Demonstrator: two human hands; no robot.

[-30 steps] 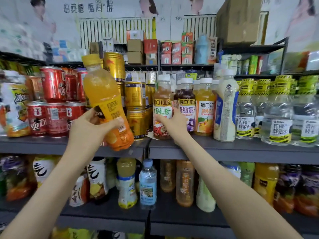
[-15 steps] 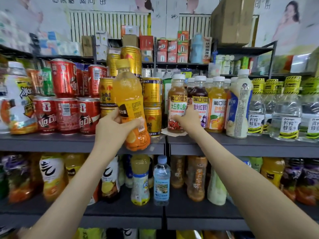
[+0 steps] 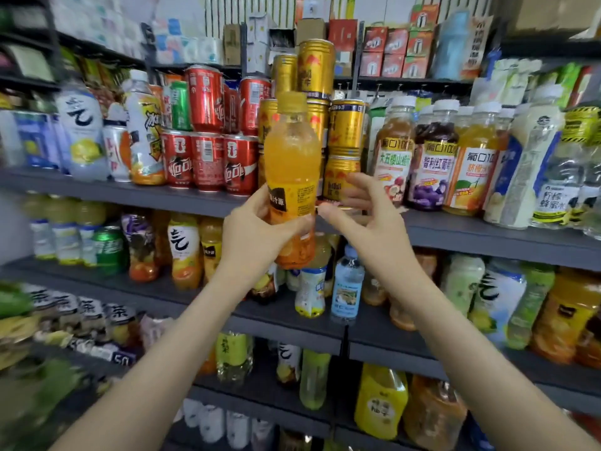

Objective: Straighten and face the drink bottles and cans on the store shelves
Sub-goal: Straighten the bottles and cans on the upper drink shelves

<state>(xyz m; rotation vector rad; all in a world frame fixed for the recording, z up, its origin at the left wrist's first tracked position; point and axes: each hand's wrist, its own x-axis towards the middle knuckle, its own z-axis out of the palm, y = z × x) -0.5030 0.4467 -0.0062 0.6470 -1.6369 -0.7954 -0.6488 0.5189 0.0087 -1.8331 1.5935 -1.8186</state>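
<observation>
While grey shelves (image 3: 487,237) run in tiers across the whole view, packed with drinks, the upper tier carries a block of red cans (image 3: 205,161) stacked two high at left, a stack of gold cans (image 3: 344,125) just right of them, and then a front row of white-capped juice bottles (image 3: 432,161) with their labels turned outward. Lower tiers hold mixed bottles, among them a small clear water bottle (image 3: 347,288) standing upright near the centre divider. Both bare forearms rise from the bottom edge toward the middle of the view. An orange juice bottle (image 3: 291,164) with a yellow cap is held upright in the air in front of the gold cans, off the shelf, its yellow label partly showing a dark patch at left. Around its lower half, the left hand (image 3: 257,232) is clamped, thumb across the label and fingers wrapped behind. Just beside the bottle's right side, the right hand (image 3: 370,216) is spread, its fingers loose and grasping nothing, with a fingertip close to the label's edge; whether it touches the bottle cannot be told. Edges of the view are blurred.
</observation>
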